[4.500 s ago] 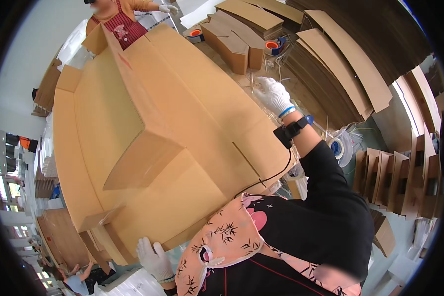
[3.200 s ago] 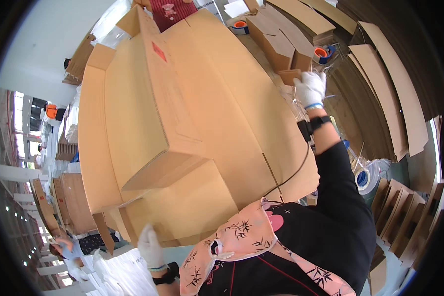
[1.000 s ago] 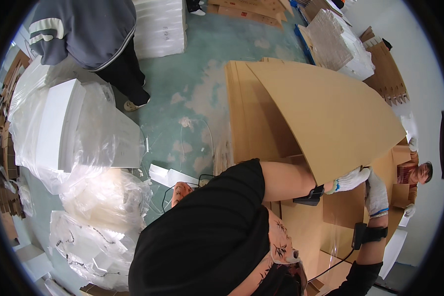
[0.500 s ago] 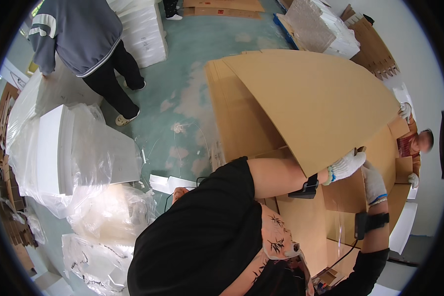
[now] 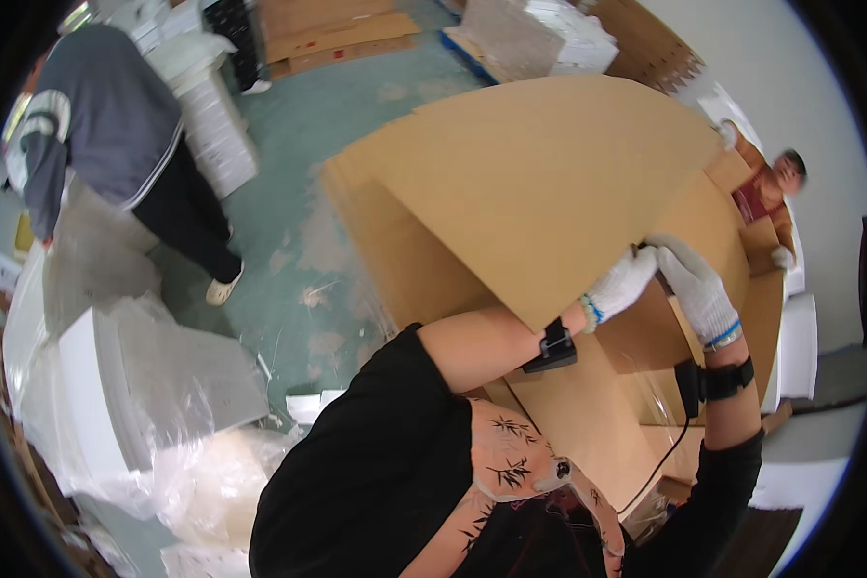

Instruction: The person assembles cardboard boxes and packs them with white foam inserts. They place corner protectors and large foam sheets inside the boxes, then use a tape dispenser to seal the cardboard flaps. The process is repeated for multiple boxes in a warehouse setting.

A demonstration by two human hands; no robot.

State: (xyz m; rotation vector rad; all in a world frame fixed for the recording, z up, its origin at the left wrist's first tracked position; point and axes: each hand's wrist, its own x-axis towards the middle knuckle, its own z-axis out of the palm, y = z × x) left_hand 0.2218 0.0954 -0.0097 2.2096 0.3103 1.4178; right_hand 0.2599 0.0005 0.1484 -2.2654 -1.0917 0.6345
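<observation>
your left hand (image 5: 621, 281): white knit glove, at the right-hand edge of the large brown cardboard panel, fingers bent toward your other hand; whether they pinch the edge, you cannot tell from this view.

your right hand (image 5: 696, 291): white knit glove with a blue cuff line, fingers extended and held close together, tips meeting those of your left; whether anything is pinched there, you cannot tell.

brown cardboard panel (image 5: 559, 173): broad, curved by the lens, in front of you and reaching away from your hands; its near corner overlaps your left forearm.

cardboard flap (image 5: 636, 332): brown, standing just below your two hands.

cardboard surface (image 5: 578, 395): paler brown, flat, between your forearms.

wrist straps (image 5: 727, 379): black, one on each of your wrists, each with a small box; a black cable (image 5: 660, 472) runs down from the right one.

co-worker in orange sleeves (image 5: 778, 197): beyond the cardboard at right, both hands gloved in white.

plastic-wrapped white panels (image 5: 178, 376): at left, on the blue-green floor (image 5: 289, 154).

person in a grey top (image 5: 111, 106): upper left, bent over wrapped goods.

flat brown cardboard (image 5: 342, 40): on the floor, top.
</observation>
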